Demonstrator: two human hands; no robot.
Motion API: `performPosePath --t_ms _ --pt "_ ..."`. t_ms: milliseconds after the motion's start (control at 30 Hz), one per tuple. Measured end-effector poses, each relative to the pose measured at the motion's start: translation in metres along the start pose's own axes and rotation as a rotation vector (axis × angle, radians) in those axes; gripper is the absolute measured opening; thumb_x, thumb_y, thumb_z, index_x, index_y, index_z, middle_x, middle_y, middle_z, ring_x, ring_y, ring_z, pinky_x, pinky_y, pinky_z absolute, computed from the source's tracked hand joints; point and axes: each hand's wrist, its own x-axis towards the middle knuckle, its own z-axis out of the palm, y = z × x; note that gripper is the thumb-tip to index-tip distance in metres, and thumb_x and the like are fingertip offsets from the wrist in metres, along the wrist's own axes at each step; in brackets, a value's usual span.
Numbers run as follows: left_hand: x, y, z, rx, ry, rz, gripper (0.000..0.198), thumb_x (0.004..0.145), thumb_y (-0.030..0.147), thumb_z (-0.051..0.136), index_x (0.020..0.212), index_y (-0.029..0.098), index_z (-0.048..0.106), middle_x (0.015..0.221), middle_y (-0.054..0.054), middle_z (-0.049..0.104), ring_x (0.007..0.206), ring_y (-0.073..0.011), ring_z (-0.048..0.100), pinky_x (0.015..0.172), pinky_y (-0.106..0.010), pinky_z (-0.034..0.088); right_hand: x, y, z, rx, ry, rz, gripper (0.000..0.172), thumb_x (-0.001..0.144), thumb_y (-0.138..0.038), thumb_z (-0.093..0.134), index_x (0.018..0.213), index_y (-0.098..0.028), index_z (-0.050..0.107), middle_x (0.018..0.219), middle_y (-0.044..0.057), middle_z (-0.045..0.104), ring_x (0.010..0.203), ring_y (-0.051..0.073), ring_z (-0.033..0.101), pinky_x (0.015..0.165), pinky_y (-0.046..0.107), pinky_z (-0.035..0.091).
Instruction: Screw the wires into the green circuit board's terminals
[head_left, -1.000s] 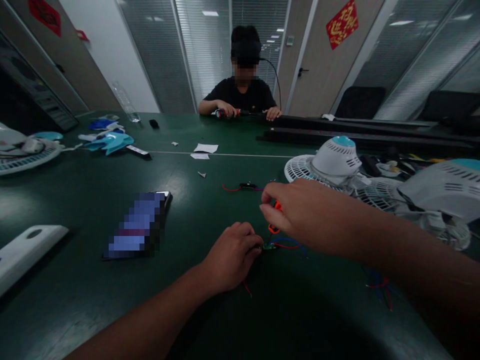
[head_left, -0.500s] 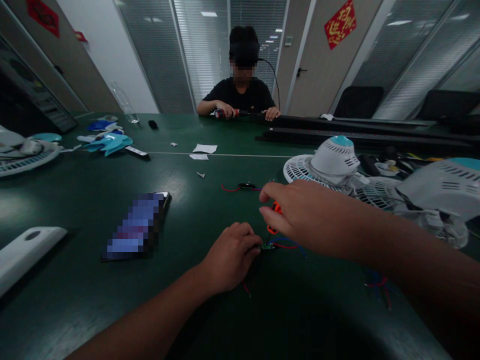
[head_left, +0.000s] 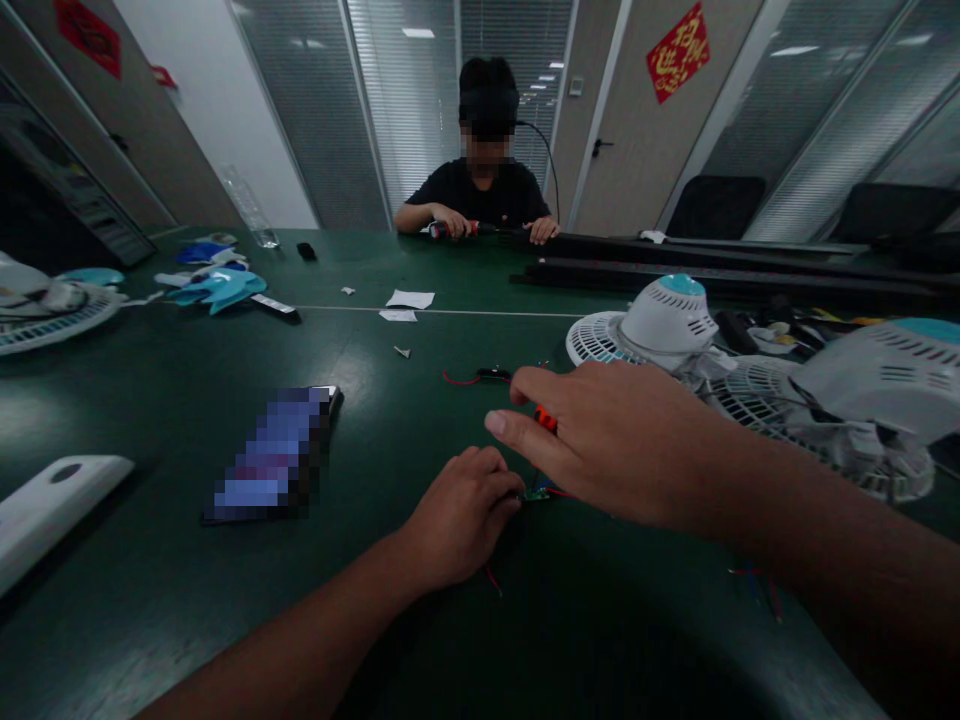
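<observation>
My left hand (head_left: 465,515) rests on the table with its fingers pinched on the left end of a small green circuit board (head_left: 537,494). Red wire runs from the board's right side, and a short red wire end sticks out below my left hand. Over the board, my right hand (head_left: 592,435) holds an orange and black screwdriver (head_left: 546,418), mostly hidden behind the fingers. Its thin dark shaft points down at the board; whether the tip touches cannot be made out. Just beyond lies a small black part with a red wire (head_left: 493,374).
A phone (head_left: 274,450) and a white casing (head_left: 64,510) lie at left. White fan housings (head_left: 664,325) stand at right, near loose wires (head_left: 761,585). Blue fan blades (head_left: 217,288) and paper scraps (head_left: 410,299) lie farther back. Opposite, a person (head_left: 487,190) holds a red and black tool by long black bars.
My right hand has turned and shifted slightly left, its thumb now reaching farther out and covering more of the screwdriver and the blue wire. My left hand stays on the board.
</observation>
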Motion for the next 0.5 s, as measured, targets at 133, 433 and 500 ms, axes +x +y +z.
performPosePath --t_ms 133,433,500 --pt "-0.0001 -0.0008 0.0019 0.006 0.012 0.010 0.015 0.091 0.015 0.053 0.095 0.019 0.067 0.096 -0.006 0.060 0.094 -0.0234 0.055 0.089 -0.041 0.046 0.0014 -0.0017 -0.0002 -0.073 0.031 -0.001 0.059 0.096 -0.056 0.020 0.090 -0.023 0.068 0.072 0.009 0.068 0.068 0.025 0.063 0.052 0.031 0.029" --pt "0.0006 0.0025 -0.0034 0.008 -0.033 -0.017 0.018 0.090 0.013 0.054 0.099 0.021 0.067 0.101 -0.006 0.060 0.093 -0.0224 0.054 0.087 -0.040 0.046 0.0074 0.0030 0.0036 -0.029 -0.019 -0.044 0.031 0.093 -0.030 0.036 0.095 -0.018 0.065 0.065 0.007 0.064 0.060 0.021 0.060 0.051 0.031 0.026" --pt "0.0007 0.0035 -0.0046 0.013 -0.042 -0.022 0.017 0.090 0.013 0.054 0.099 0.021 0.067 0.102 -0.006 0.060 0.094 -0.0227 0.054 0.087 -0.040 0.046 0.0070 0.0024 0.0042 -0.006 -0.014 -0.060 0.029 0.092 -0.028 0.038 0.094 -0.018 0.064 0.064 0.006 0.063 0.059 0.020 0.058 0.052 0.031 0.026"
